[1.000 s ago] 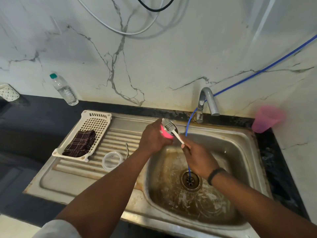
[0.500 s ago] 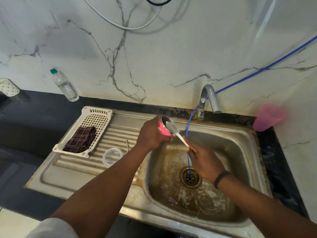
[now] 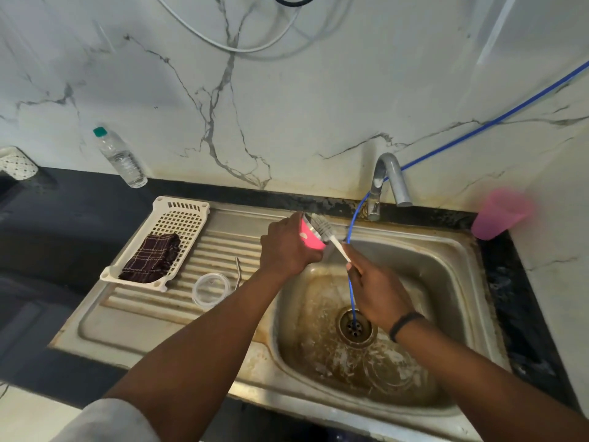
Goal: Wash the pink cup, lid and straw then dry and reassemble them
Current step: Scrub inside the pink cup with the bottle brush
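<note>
My left hand grips the pink cup on its side over the sink's left rim, mouth turned right. My right hand holds the white handle of a bottle brush, and its bristles sit in the cup's mouth. A clear round lid lies flat on the ribbed drainboard, with a bent metal straw just right of it. In the white plastic basket at the drainboard's left lies a dark checked cloth.
The steel sink is stained, and a thin blue hose runs down into its drain. The tap stands at the back. A second pink cup sits at the right rim. A water bottle leans on the wall.
The brush head has gone further into the cup's mouth, and my right hand has shifted slightly down and right. The lid, straw and cloth lie where they were.
</note>
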